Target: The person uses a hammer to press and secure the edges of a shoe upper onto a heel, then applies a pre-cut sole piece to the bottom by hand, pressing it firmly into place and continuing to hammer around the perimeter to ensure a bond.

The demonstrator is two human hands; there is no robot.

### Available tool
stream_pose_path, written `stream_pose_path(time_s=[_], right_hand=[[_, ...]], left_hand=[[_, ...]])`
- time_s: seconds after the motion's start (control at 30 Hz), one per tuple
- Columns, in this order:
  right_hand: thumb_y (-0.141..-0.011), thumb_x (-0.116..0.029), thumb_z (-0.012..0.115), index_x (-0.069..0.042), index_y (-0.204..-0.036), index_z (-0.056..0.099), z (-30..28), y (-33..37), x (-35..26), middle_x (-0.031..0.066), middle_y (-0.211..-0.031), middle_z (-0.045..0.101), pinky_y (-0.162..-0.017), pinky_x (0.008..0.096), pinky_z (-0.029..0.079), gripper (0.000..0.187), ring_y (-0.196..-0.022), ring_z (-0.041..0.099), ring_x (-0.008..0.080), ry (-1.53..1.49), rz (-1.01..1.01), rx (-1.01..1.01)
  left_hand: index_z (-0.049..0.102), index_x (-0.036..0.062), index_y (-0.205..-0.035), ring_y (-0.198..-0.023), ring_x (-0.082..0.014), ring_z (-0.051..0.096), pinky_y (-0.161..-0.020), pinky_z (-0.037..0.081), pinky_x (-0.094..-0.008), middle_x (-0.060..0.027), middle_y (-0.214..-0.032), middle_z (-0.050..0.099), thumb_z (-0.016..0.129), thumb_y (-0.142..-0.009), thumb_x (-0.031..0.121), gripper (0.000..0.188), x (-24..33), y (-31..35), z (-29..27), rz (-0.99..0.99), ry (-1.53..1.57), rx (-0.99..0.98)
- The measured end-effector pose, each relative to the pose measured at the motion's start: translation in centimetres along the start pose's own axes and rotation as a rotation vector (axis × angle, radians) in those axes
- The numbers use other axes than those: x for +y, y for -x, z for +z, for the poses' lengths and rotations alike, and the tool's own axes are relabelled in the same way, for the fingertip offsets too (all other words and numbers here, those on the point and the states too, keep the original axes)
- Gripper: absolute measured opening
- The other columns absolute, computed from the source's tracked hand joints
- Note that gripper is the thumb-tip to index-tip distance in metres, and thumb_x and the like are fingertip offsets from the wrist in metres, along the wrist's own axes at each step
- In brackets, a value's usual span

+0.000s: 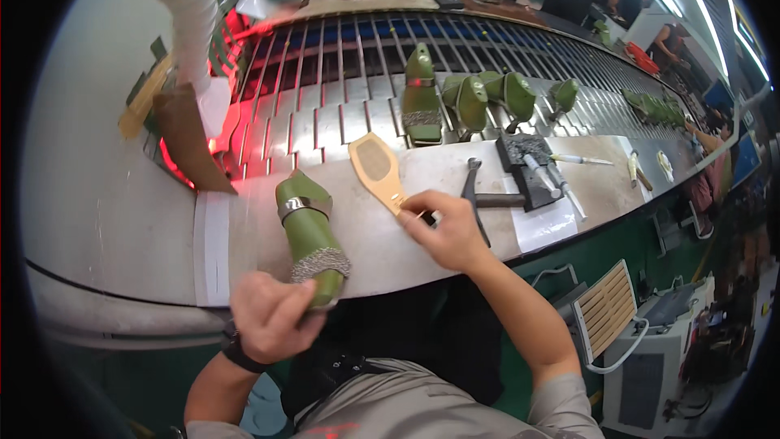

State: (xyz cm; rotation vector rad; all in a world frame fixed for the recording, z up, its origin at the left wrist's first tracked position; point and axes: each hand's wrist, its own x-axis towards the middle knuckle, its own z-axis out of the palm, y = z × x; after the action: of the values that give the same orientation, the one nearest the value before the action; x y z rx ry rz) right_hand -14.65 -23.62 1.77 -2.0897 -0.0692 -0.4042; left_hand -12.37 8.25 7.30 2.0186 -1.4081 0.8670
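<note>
A green shoe last (306, 223) lies on the worktable, carrying a shiny silver strap and a glittery strap. My left hand (272, 317) is closed round its near end; the fingers partly cover that end. In my right hand (445, 232), closed with thumb and fingers, is the narrow end of a tan shoe sole (376, 167) with a darker patch on its wide part. The sole lies at a slant over the table, to the right of the last. A small dark shiny bit shows by the right fingers, too small to name. Right of that hand lies a hammer (496, 199).
A black block (532, 183) with brushes (543, 177) stands past the hammer. More strapped lasts (422, 102) stand along the metal conveyor (349, 118) behind the table. A white hose (183, 16) and a red-lit brown flap (188, 142) are at left. People work opposite; a slatted chair (608, 309) stands at right.
</note>
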Motion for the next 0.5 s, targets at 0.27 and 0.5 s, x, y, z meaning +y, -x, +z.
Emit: stream_pose_path(time_s=[0.27,0.5], right_hand=[[-0.106,-0.024,0.068,-0.002,-0.074,0.065,4.1,-0.7,2.1,-0.0036,-0.061,0.057,-0.051,0.0247,0.034,0.039,-0.056,0.044,0.0029,-0.497,0.307,0.065],[-0.104,-0.022,0.071,-0.003,-0.068,0.063,4.8,-0.6,1.6,-0.0046,-0.059,0.055,-0.051,0.0259,0.031,0.042,-0.055,0.042,0.003,-0.313,0.299,0.177]], left_hand=[[0.069,0.0101,-0.101,-0.094,-0.0213,0.066,-0.085,0.054,-0.0395,-0.0038,-0.109,0.068,0.077,-0.075,0.012,0.028,2.3,6.4,8.7,0.061,0.33,-0.042],[0.071,0.0152,-0.118,-0.126,-0.0254,0.067,-0.115,0.041,-0.0526,-0.0064,-0.134,0.072,0.083,-0.084,0.023,0.037,1.7,6.3,7.5,0.006,0.298,-0.148]])
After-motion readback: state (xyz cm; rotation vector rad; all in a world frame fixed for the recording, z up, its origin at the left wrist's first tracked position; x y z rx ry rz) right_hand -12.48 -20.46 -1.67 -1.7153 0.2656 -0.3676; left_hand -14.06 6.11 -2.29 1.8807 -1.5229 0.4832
